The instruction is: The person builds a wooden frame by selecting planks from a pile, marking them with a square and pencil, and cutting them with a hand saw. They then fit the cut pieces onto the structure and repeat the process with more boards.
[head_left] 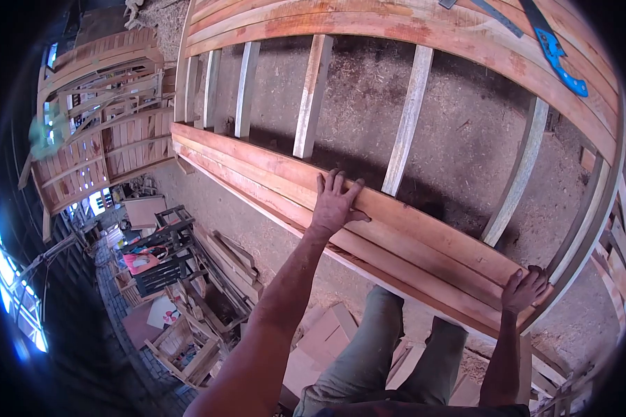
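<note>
My left hand (335, 203) lies with its fingers apart on the upper edge of a long reddish board (424, 229), near the middle of its length. At the board's right end, beside the curved frame edge, my right hand (525, 288) rests with its fingers bent over the wood; what they grip, if anything, is hard to make out. Several boards lie side by side under my hands, across pale crossbars (407, 118) of a large wooden frame. A wide band of boards (368, 24) covers the frame's far side.
A handsaw with a blue handle (560, 62) lies on the far boards. Planks and scraps (222, 257) are piled at lower left, near a pink item (140, 260). A slatted wooden structure (111, 149) stands at upper left. Sawdust covers the floor (355, 83).
</note>
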A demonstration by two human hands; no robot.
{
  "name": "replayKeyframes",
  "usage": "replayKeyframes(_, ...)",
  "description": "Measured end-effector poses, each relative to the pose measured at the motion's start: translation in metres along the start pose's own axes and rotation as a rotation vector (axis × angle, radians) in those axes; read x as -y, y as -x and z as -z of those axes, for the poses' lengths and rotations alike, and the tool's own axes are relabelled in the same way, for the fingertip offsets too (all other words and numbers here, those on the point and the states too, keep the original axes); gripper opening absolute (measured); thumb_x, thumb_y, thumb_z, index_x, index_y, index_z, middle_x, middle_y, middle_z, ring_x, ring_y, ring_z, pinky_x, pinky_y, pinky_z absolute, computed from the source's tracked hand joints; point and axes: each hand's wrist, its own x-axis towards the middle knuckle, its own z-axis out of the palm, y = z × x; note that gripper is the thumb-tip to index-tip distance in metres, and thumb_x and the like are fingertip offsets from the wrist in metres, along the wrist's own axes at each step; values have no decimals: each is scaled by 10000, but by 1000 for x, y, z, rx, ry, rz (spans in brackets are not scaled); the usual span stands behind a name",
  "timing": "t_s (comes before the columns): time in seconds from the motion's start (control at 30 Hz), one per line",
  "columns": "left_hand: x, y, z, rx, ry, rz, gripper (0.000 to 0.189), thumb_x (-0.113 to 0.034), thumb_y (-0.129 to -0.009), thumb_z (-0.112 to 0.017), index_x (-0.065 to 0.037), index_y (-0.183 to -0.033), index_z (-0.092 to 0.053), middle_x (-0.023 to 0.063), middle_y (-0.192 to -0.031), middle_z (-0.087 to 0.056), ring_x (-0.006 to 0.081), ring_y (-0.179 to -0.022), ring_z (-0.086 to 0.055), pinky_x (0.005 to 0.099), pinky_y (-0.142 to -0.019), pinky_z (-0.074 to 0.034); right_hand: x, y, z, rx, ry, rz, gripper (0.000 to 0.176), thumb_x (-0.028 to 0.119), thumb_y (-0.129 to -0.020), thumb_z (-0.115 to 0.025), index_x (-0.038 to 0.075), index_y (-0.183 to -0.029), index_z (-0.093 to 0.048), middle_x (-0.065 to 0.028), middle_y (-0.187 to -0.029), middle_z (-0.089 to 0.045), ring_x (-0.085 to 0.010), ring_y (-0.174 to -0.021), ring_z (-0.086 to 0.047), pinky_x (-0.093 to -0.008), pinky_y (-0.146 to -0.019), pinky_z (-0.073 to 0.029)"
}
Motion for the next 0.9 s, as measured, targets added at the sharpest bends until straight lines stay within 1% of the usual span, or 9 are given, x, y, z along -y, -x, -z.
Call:
replayKeyframes(0.2,-1,0,-2,-33,42,24,964,-614,-608,-871,-235,-1441,-567,217,-1433,-455,455,-1417,-356,698,-1173,-247,2,-1,3,28,10,21,438,440,-1036,-438,48,-1140,-604,-150,-1172,-607,-376,-1245,-523,-550,-1094,-321)
replayKeyframes(0.3,-2,-2,-3,-25,51,41,971,-614,-593,-876,-241,-1436,-572,215,-1435,-455,451,-1414,-356,689,-1180,-241,8,-6,7,-27,34,52,413,409,-1034,-435,43,-1123,-605,-149,-1132,-603,-355,-1135,-553,-514,-1062,-333)
replayKeyframes(0.4,-1,-6,-3,-19,40,45,982,-603,-572,-890,-244,-1431,-579,215,-1433,-456,447,-1414,-356,676,-1180,-248,5,-1,2,9,28,9,441,441,-1043,-433,45,-1140,-601,-150,-1166,-603,-376,-1240,-522,-548,-1068,-329)
replayKeyframes(0.6,-3,-8,-1,6,63,72,990,-582,-546,-914,-245,-1421,-596,207,-1426,-467,446,-1416,-357,644,-1179,-267,2,1,1,12,18,23,451,449,-1047,-432,43,-1153,-598,-176,-1190,-589,-375,-1244,-520,-547,-1064,-331)
replayKeyframes(0.7,-7,-5,-1,-33,87,86,986,-584,-543,-913,-256,-1418,-600,202,-1408,-480,440,-1414,-365,639,-1175,-272,6,-1,3,-39,43,40,428,418,-1042,-446,36,-1153,-604,-166,-1173,-600,-372,-1179,-541,-528,-1074,-332)
replayKeyframes(0.8,-8,-7,-2,3,94,106,952,-552,-577,-903,-240,-1418,-587,197,-1418,-490,419,-1431,-364,679,-1181,-256,7,-2,4,-56,40,19,420,405,-1034,-460,29,-1138,-615,-186,-1177,-605,-392,-1173,-539,-537,-1088,-329)
replayKeyframes(0.87,9,-9,-17,164,110,116,827,-446,-676,-883,-192,-1405,-585,199,-1384,-531,426,-1390,-411,630,-1191,-277,9,-5,24,197,160,-15,448,414,-1012,-488,19,-1179,-615,-229,-1231,-588,-421,-1248,-509,-557,-1097,-346)
replayKeyframes(0.9,20,-10,-29,162,90,78,825,-412,-689,-882,-165,-1412,-572,200,-1376,-540,430,-1381,-419,620,-1187,-287,9,-10,30,271,173,-23,456,430,-997,-506,19,-1164,-615,-232,-1234,-585,-425,-1253,-506,-569,-1109,-335)
